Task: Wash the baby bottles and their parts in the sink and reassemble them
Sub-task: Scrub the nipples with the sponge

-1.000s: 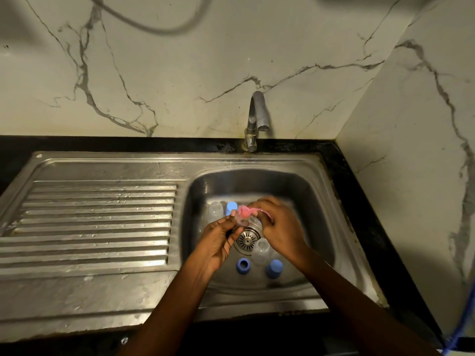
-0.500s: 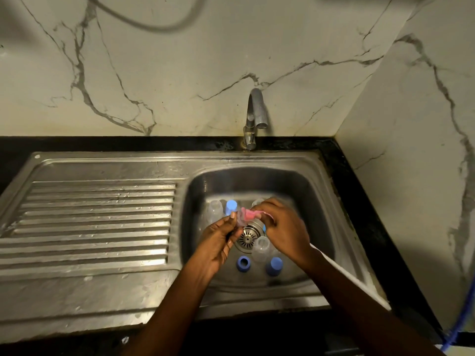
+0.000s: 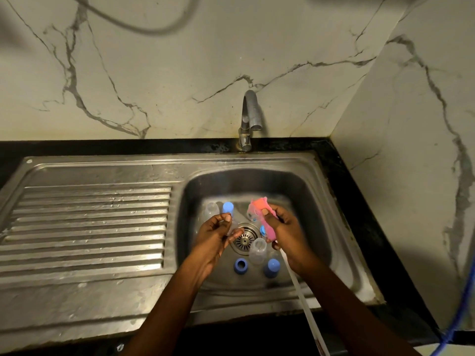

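Both hands are over the steel sink basin. My right hand is closed on a pink sponge brush whose white handle runs down toward me. My left hand pinches a small clear part, too blurred to identify. On the basin floor lie a clear bottle by the drain, a blue ring, a blue cap, another blue cap and a clear piece at the back.
The tap stands at the back of the sink with no water running. A ribbed steel draining board lies to the left. Marble walls close in behind and on the right. A blue cord hangs at the right edge.
My hands have drawn apart. The right hand has lifted the pink brush up and to the right, away from the clear part in my left hand.
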